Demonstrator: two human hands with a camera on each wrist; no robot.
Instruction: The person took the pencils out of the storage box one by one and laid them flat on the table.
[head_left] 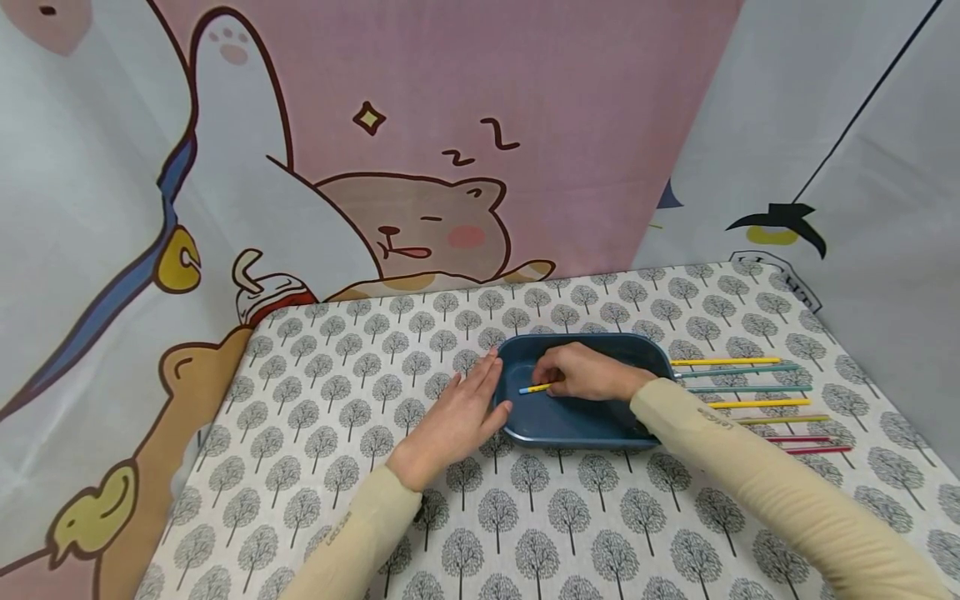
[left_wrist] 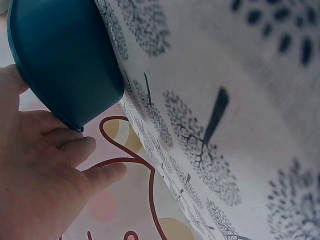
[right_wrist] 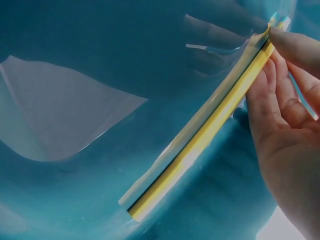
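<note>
A dark blue rectangular tray (head_left: 581, 429) stands on the tablecloth. Inside it, my right hand (head_left: 588, 372) pinches a yellow pencil (head_left: 536, 388) near its blue-and-white end. The right wrist view shows the yellow pencil (right_wrist: 200, 140) slanting close over the tray floor, its reflection running alongside; the thumb presses near the upper end. My left hand (head_left: 461, 417) lies at the tray's left side with extended fingers. Seen from the left wrist, the left hand (left_wrist: 45, 165) has its fingertips against the tray's rim (left_wrist: 50, 107).
Several pencils lie side by side right of the tray, among them a yellow pencil (head_left: 757, 403), a teal pencil (head_left: 757, 389) and a red pencil (head_left: 821, 450). A tree-patterned cloth (head_left: 337, 433) covers the table. Behind hangs a cartoon-printed curtain (head_left: 600, 125).
</note>
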